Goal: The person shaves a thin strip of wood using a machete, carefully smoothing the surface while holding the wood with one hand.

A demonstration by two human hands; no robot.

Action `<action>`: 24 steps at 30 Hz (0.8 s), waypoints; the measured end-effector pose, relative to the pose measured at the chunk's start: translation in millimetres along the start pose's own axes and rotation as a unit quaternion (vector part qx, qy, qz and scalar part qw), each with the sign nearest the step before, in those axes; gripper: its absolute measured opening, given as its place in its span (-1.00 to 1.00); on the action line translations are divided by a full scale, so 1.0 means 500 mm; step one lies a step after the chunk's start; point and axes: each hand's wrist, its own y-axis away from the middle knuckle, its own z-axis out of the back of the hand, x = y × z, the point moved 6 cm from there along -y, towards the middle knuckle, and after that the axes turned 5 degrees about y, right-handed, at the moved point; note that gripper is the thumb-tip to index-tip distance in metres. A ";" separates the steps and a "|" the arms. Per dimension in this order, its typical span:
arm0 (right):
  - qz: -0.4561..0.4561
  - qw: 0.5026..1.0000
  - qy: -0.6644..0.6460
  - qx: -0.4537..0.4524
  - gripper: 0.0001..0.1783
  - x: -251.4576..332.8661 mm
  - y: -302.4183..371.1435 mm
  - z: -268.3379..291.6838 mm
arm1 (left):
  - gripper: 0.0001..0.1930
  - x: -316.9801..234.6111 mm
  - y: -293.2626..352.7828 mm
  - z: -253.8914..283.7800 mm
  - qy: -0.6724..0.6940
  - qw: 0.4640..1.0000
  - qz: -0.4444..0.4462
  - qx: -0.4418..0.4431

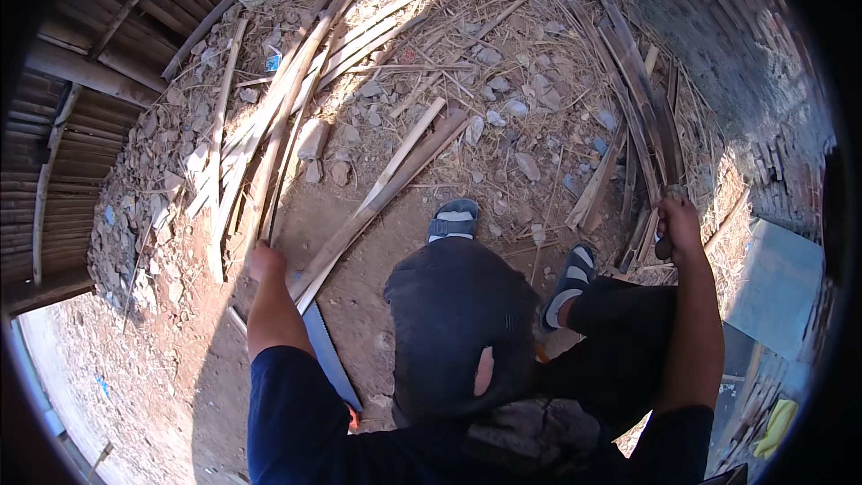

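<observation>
Bamboo strips (269,139), long and pale, lie fanned over the dirt ahead of my sandalled foot (452,218), and my left hand (266,260), well to the left of that foot, has its fingers curled tight around the near ends of a few of them. My right hand (678,224), off to the foot's right, is clenched on what looks like a dark tool handle (663,247), though shadow hides most of it. Just behind the left hand a handsaw (328,355) lies flat on the ground.
</observation>
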 end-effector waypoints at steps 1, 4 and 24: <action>0.001 1.000 -0.009 -0.001 -0.79 -0.006 0.004 0.004 | -0.60 -0.016 0.035 0.042 -0.004 0.998 0.011 -0.055; 0.028 0.999 -0.024 0.004 -0.81 0.030 -0.001 0.005 | -0.66 -0.046 0.053 0.122 0.032 0.984 -0.022 -0.171; 0.173 0.973 -0.140 0.055 -0.63 0.124 0.139 0.045 | -0.67 -0.280 0.638 0.644 0.225 0.873 -0.396 -0.172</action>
